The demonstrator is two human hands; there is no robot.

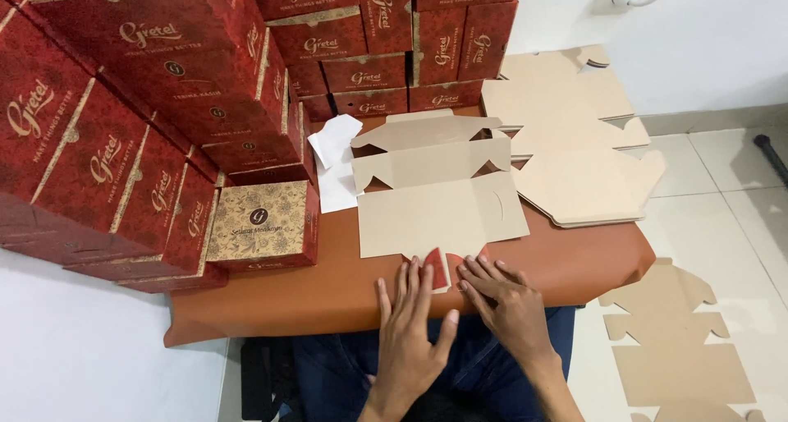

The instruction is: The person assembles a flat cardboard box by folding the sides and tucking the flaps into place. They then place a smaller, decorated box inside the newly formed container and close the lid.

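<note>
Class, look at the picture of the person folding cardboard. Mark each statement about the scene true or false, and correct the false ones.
1. Both hands press on the flat cardboard blank. True: left hand, right hand.
2. The blank lies on a blue mat. False: it lies on a brown mat.
3. Finished red boxes are stacked at the left. True.
4. The stack of flat blanks lies left of the hands. False: it lies to the right, further back.

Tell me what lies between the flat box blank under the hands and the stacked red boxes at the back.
Head view: another flat box blank, partly folded, lies between them.
</note>
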